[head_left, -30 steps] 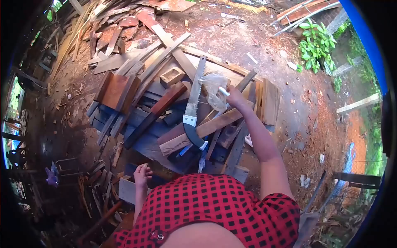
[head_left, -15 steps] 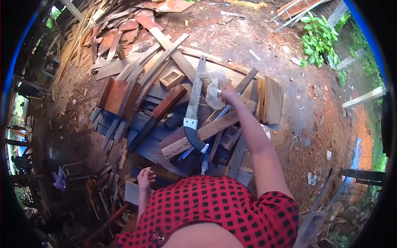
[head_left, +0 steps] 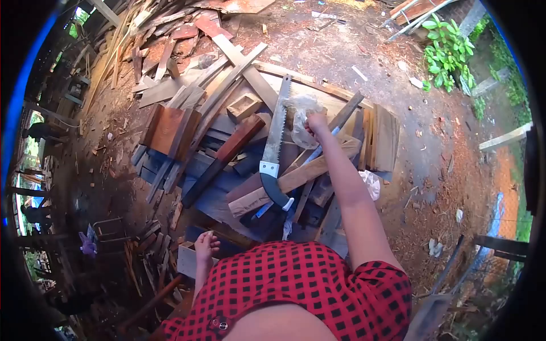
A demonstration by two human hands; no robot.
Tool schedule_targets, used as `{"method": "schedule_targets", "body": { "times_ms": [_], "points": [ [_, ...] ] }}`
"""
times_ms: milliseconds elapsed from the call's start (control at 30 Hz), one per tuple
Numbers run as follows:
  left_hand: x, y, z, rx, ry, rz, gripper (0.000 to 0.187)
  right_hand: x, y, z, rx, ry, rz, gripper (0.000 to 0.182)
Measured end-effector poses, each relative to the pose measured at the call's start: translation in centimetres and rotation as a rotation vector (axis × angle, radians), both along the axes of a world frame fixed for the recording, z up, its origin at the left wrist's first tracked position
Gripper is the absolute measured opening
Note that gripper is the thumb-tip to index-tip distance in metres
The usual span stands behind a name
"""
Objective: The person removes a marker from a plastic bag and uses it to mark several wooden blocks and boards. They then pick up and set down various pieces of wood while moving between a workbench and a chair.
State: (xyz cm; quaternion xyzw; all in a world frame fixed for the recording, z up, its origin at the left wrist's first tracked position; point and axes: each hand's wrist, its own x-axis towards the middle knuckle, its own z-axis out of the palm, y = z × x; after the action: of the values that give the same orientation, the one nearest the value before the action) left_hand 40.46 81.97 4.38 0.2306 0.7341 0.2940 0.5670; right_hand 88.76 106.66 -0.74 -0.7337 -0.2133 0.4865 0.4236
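My right hand (head_left: 316, 124) is closed at the right edge of a clear, crumpled plastic bag (head_left: 300, 134), its fingertips pressed into the film. What lies inside the bag is hard to make out. Just left of the bag, a handsaw (head_left: 277, 128) with a dark curved handle rests across the wood, blade pointing away from me. Beneath my right forearm runs a wooden board (head_left: 307, 170). My left hand (head_left: 206, 245) hovers low near my body, above a grey box-like piece (head_left: 186, 260). Its fingers are curled in; whatever they hold, if anything, is too small to tell.
Beams and offcuts cover the low work surface, among them a reddish-brown block (head_left: 169, 133), a dark red bar (head_left: 242, 142) and a small hollow wooden box (head_left: 244, 107). A scrap heap (head_left: 170, 51) lies beyond. A leafy plant (head_left: 448, 54) grows at upper right.
The view has shifted slightly, so the scene sits a little further right. My right hand has turned downward at the plastic bag. My left hand stays curled near my body.
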Motion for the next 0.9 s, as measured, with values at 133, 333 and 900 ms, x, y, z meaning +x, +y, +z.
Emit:
{"method": "schedule_targets", "body": {
  "times_ms": [133, 333, 900],
  "points": [
    [0.0, -0.1, -0.1, -0.01, 0.008, 0.008, 0.021, 0.5, -0.4, -0.3, 0.158, 0.199, -0.075, 0.016],
    [0.9, 0.9, 0.5, 0.081, 0.037, -0.054, 0.021, 0.0, -1.2, 0.3, 0.105, -0.146, 0.328, 0.04],
    [8.9, 19.4, 0.5, 0.84, 0.92, -0.68, 0.05, -10.5, -21.5, 10.7, 0.626, -0.761, 0.583, 0.048]
  ]
}}
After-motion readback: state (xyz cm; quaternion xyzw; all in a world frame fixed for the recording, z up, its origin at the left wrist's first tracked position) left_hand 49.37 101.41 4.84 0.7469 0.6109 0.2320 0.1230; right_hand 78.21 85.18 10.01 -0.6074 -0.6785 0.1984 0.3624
